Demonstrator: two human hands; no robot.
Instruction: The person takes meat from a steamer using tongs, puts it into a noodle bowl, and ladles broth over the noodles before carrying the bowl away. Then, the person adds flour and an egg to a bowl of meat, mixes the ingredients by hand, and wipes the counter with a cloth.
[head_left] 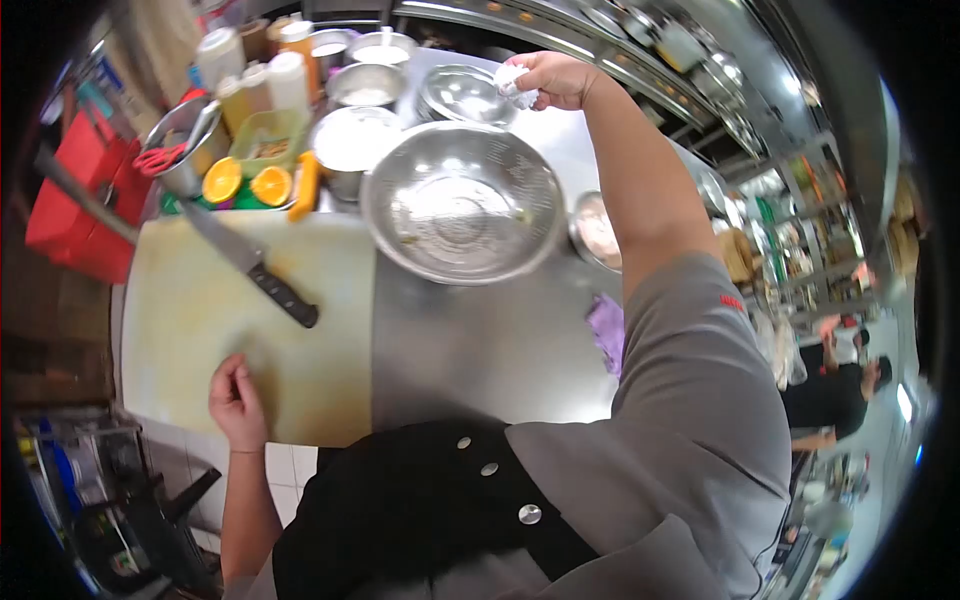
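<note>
My right hand [562, 80] is stretched out to the far side of the steel table, closed on a crumpled white paper towel or cloth [512, 84]. Just left of it sit round steel lids or shallow bowls [465, 92]. Over the near part of the cutting board [170, 330], my left hand [238, 402] is loosely curled with nothing visible in it. A black-handled knife [282, 295] lies on the board beyond that hand. A large steel bowl [462, 225] stands at the middle, holding a few small scraps.
Squeeze bottles [288, 82], orange halves [222, 180], a green container [265, 140] and a steel pot with red scissors [190, 150] crowd the back left. A purple cloth [606, 330] and a filled steel bowl [598, 230] are by my right arm. Another person [830, 395] stands far right.
</note>
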